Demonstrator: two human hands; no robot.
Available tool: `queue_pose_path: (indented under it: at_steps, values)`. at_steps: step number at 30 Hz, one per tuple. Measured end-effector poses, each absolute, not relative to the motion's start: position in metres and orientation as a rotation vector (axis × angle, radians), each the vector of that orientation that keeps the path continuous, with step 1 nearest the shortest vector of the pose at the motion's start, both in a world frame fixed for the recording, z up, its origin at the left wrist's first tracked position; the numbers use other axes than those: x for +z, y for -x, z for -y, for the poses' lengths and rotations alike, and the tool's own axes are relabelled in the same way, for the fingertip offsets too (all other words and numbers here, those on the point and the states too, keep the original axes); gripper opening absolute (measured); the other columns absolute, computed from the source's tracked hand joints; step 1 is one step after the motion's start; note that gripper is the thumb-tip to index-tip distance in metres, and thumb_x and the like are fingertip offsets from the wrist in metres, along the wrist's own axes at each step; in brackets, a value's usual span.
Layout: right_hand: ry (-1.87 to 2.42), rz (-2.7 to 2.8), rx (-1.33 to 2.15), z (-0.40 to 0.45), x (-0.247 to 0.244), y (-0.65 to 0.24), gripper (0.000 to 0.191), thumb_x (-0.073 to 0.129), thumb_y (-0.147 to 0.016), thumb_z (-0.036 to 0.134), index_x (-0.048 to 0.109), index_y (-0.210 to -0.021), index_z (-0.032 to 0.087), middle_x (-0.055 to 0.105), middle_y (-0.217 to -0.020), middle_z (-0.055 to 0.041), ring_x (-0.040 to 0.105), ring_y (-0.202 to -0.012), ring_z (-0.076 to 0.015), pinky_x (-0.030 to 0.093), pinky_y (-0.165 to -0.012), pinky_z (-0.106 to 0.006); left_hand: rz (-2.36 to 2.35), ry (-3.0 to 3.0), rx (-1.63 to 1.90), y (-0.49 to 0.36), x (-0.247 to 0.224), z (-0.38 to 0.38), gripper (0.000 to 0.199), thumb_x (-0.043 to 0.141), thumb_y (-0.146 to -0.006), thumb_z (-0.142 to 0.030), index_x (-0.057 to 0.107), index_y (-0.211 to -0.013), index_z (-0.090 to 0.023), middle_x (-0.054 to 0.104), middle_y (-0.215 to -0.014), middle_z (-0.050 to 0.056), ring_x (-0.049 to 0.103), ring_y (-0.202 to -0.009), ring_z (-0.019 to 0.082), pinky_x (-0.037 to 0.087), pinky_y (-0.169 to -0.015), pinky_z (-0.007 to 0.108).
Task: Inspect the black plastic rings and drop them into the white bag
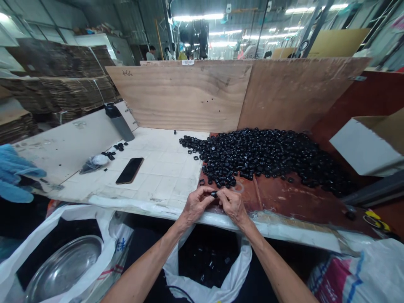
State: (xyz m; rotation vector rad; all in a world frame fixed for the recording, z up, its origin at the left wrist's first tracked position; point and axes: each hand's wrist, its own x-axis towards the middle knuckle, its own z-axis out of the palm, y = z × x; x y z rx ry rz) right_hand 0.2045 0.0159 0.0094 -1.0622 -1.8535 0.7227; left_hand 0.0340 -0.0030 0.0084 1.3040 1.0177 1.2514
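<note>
Grip: our left hand (196, 204) and right hand (233, 206) are both pinching one small black part (213, 194) between thumbs and fingers. The part is sitting at the near edge of the bench (170, 185), just nearer than the black pile (268, 155) and above an open sack (244, 263).

Handling (estimate): we are judging it light and stiff, probably moulded plastic. Its glossy surface is suggesting a slippery feel; breakage is seeming unlikely, a dropped piece more so. We are favouring fingertip holds on opposite outer sides — a whole-hand grasp would be covering it.

Markings: on the far plywood board (176, 92), towards the left, we are reading a dark handwritten mark, roughly "1-GG" — its first character is staying uncertain. A white label (188, 62) on the top edge is showing print too small for us to read. The left sack (109, 214) is carrying a blue character, apparently "料", beside red stripes. The printing on the right sack (381, 261) is defeating us. We are finding no legible brand on the phone (130, 170).
</note>
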Motion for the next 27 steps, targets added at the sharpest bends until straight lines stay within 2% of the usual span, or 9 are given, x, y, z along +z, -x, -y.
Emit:
queue_pose_path:
  at_steps: [3, 8, 12, 16, 19, 27]
  values:
    - [1.084, 1.836, 0.714, -0.017, 0.01, -0.204, 0.034, 0.048, -0.095, 0.031, 0.056, -0.064, 0.02, 0.055, -0.057, 0.0016, 0.053, -0.055, -0.0123, 0.041, -0.057, -0.024, -1.037, -1.337, 1.263, -0.034, 0.006, 0.002, 0.026, 0.071, -0.081, -0.03, 0.066, -0.101, -0.015, 0.069, -0.096, 0.005, 0.067, -0.088, 0.019, 0.055, -0.085, 0.031]
    - [1.045, 1.675, 1.022, -0.02, 0.003, -0.205, 0.017, 0.058, -0.09, 0.034, 0.063, -0.092, 0.018, 0.06, -0.067, 0.0014, 0.058, -0.057, -0.0131, 0.045, -0.054, -0.023, -1.0, -1.308, 1.249, -0.033, 0.004, 0.001, 0.025, 0.07, -0.082, -0.029, 0.066, -0.102, -0.015, 0.07, -0.096, 0.006, 0.067, -0.087, 0.019, 0.055, -0.084, 0.031]
    - [0.954, 1.637, 1.104, -0.022, -0.002, -0.208, 0.018, 0.063, -0.086, 0.032, 0.061, -0.098, 0.02, 0.062, -0.08, 0.0001, 0.06, -0.067, -0.0139, 0.049, -0.062, -0.024, -0.987, -1.3, 1.26, -0.033, 0.003, 0.001, 0.026, 0.07, -0.082, -0.029, 0.066, -0.103, -0.015, 0.07, -0.098, 0.006, 0.067, -0.091, 0.02, 0.053, -0.088, 0.032]
    - [0.941, 1.685, 0.959, -0.021, 0.004, -0.208, 0.018, 0.064, -0.084, 0.027, 0.065, -0.101, 0.02, 0.062, -0.089, -0.002, 0.059, -0.075, -0.0152, 0.049, -0.068, -0.026, -0.981, -1.28, 1.258, -0.033, 0.006, 0.003, 0.025, 0.069, -0.083, -0.028, 0.065, -0.103, -0.015, 0.071, -0.099, 0.007, 0.067, -0.091, 0.02, 0.053, -0.087, 0.032]
    - [0.964, 1.759, 0.819, -0.019, 0.009, -0.207, 0.011, 0.065, -0.085, 0.025, 0.069, -0.094, 0.02, 0.062, -0.084, -0.0022, 0.058, -0.076, -0.016, 0.047, -0.068, -0.027, -0.982, -1.285, 1.259, -0.034, 0.01, 0.004, 0.024, 0.069, -0.083, -0.029, 0.066, -0.102, -0.014, 0.071, -0.097, 0.007, 0.067, -0.09, 0.019, 0.053, -0.085, 0.031]
    - [0.898, 1.752, 0.833, -0.02, 0.007, -0.208, 0.016, 0.062, -0.089, 0.024, 0.072, -0.101, 0.02, 0.067, -0.093, -0.006, 0.063, -0.088, -0.0186, 0.051, -0.078, -0.03, -1.016, -1.337, 1.279, -0.034, 0.01, 0.004, 0.024, 0.069, -0.083, -0.029, 0.067, -0.101, -0.014, 0.069, -0.1, 0.007, 0.065, -0.091, 0.02, 0.053, -0.086, 0.031]
